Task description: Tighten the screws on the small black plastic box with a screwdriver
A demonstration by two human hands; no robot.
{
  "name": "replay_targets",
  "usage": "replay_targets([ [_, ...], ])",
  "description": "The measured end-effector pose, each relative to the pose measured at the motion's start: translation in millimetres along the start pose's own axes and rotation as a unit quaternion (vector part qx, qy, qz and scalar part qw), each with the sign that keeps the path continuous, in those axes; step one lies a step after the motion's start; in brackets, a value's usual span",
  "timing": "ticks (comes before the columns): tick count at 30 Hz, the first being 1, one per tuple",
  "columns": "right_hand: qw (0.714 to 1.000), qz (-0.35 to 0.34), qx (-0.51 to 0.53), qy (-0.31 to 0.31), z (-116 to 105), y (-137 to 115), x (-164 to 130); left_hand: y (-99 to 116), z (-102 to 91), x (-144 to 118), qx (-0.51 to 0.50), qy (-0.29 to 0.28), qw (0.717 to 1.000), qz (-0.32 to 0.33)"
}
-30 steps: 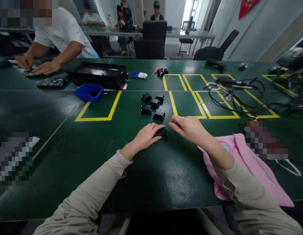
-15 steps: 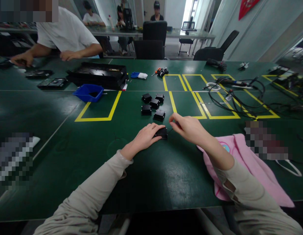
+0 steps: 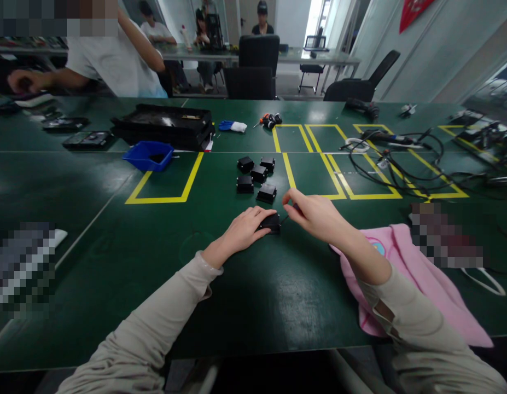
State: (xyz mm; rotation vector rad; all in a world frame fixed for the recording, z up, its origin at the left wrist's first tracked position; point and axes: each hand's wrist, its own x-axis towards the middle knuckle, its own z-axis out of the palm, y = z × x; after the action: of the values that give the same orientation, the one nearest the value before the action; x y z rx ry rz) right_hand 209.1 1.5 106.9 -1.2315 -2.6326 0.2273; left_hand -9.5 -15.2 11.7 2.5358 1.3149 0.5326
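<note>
Black box (image 3: pixel 271 221), a small hard-looking casing, lies flat on the green table (image 3: pixel 114 230) under the left hand (image 3: pixel 244 230), whose fingers press down on its top and near edge; the right hand (image 3: pixel 314 213) hovers just beside its right end, fingertips pinched together on something too small to make out. Judging by its size, it is light, rigid and smooth, best gripped by its short sides. Beyond it sit five similar boxes (image 3: pixel 256 178), clustered. Farther left, a blue bin (image 3: pixel 148 155) holds something dark, and a black tray (image 3: pixel 165 125) lies behind. A pink cloth (image 3: pixel 417 279) lies by the right forearm.
</note>
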Motion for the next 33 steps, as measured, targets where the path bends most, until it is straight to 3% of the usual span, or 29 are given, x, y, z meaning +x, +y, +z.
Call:
replay_targets([
  [33,0.999,0.000,0.030,0.012,1.2,1.8,-0.6,0.2,-0.4,0.3,0.003,-0.002,1.000,-0.001],
])
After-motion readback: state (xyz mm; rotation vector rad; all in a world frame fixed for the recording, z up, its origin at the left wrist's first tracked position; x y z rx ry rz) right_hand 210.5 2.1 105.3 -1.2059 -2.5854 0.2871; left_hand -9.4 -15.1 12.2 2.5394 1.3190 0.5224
